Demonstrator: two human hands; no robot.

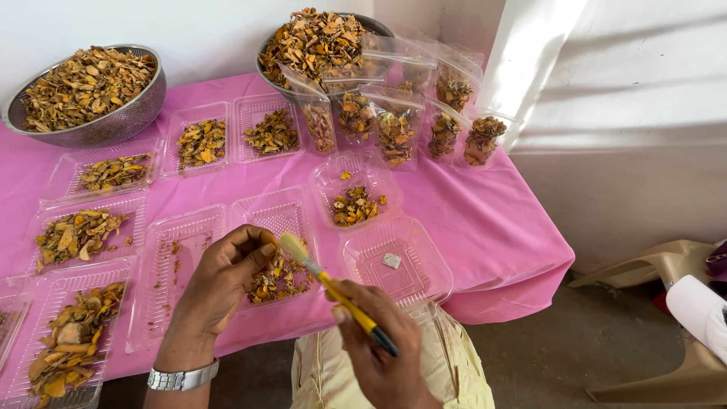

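Right hand (382, 352) grips yellow-handled brush (333, 288), bristles nr cupped left hand (227, 280).

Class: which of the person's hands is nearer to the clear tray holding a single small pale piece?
Right. The right hand, gripping the yellow brush, sits just below the tray. The left hand is farther off, across another tray.
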